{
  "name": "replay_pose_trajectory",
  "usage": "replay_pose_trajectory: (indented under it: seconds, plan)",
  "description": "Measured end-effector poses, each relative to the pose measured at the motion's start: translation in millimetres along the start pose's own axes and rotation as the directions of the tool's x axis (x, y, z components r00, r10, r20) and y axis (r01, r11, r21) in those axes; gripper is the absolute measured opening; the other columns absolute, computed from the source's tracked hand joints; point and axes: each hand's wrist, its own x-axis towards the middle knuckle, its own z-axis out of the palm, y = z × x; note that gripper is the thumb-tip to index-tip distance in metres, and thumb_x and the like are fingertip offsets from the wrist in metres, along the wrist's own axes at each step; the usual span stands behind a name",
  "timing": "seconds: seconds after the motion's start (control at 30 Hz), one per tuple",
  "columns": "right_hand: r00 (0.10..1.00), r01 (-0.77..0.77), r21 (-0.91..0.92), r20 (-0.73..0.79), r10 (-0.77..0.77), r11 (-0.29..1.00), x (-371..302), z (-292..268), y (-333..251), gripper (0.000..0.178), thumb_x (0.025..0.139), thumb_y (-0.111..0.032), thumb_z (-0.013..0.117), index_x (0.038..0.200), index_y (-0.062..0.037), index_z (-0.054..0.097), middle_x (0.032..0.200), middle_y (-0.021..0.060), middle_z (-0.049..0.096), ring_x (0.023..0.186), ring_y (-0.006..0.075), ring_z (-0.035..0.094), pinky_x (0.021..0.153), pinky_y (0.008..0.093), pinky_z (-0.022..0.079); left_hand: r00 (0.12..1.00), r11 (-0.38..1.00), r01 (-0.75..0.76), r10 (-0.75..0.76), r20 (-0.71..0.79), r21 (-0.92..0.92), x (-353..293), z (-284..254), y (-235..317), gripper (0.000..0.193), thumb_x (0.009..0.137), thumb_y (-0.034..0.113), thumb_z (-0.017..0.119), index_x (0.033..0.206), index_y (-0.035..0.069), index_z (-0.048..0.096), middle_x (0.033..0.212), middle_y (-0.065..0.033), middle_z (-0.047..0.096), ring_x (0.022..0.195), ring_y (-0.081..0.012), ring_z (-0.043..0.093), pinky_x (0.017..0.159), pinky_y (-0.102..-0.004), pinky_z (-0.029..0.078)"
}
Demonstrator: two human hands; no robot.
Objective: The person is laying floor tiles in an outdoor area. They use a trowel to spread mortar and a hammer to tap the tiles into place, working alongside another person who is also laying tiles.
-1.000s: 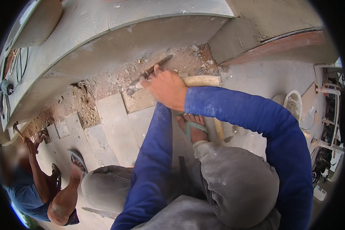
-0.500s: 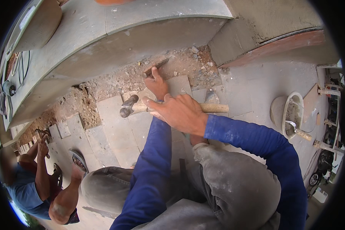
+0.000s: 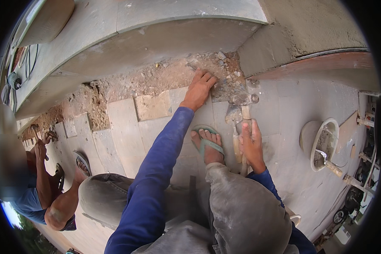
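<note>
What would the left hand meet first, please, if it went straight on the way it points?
Most likely the dirt and rubble just ahead of the left hand, then the step's grey face; depth is unclear, so it may be touching the rubble.

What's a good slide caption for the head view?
Right hand gripping a hammer, left hand over the rubble strip beside grey floor tiles.

Gray ledge point(image 3: 178, 10), slab top with one seam, smooth cement face point(image 3: 156, 44). Right of ledge: rough cement wall point(image 3: 315, 25), reddish band point(image 3: 317, 65) low on it. In front of ledge: pale gray tile floor point(image 3: 300, 97). Soft daylight over ledge.
</note>
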Motion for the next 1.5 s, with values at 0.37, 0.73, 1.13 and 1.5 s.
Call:
replay_pose_trajectory:
  seconds: [0.37,0.73,1.13,1.5]
  plan:
    - [0.985,-0.147,0.323,-0.039,0.169,0.935,21,13,-8,0.036,0.107,-0.043,0.046,0.1,-0.0073,0.048,0.068,-0.0008,0.044,0.044,0.0059,0.042,0.037,0.023,0.034,0.984,0.999,-0.038,0.033,0.177,0.025,18,-4,-1,0.032,0.089,0.008,0.053,0.12,0.008,0.063,0.123,-0.0113,0.062,0.127,-0.0344,0.051,0.118,-0.0459,0.033]
    - [0.975,0.129,0.334,-0.216,-0.058,0.934,51,45,-49,0.04,0.106,-0.043,0.047,0.114,-0.0039,0.049,0.068,0.0,0.044,0.044,0.0061,0.041,0.038,0.0233,0.034,0.999,0.999,0.041,-0.041,0.033,0.004,53,-15,-4,0.037,0.082,-0.001,0.055,0.118,0.005,0.062,0.114,-0.0185,0.066,0.11,-0.0399,0.06,0.097,-0.0458,0.047]
    - [0.957,0.139,0.132,-0.271,-0.099,0.982,102,52,-61,0.048,0.106,-0.045,0.046,0.12,0.0001,0.045,0.068,0.0057,0.05,0.049,0.0132,0.052,0.04,0.0309,0.041,0.987,0.989,0.147,-0.148,-0.056,-0.023,81,-10,-10,0.029,0.084,0.001,0.054,0.112,0.002,0.063,0.1,-0.023,0.069,0.096,-0.0413,0.066,0.087,-0.0493,0.051]
    - [0.968,0.149,-0.231,-0.166,-0.19,0.961,123,46,-73,0.043,0.107,-0.042,0.045,0.117,-0.0002,0.045,0.074,0.0094,0.055,0.054,0.0167,0.055,0.045,0.0328,0.043,0.987,0.987,0.158,-0.158,-0.024,-0.018,76,-10,-21,0.032,0.085,0.0,0.054,0.116,0.002,0.063,0.104,-0.022,0.07,0.098,-0.0427,0.066,0.088,-0.0494,0.052]
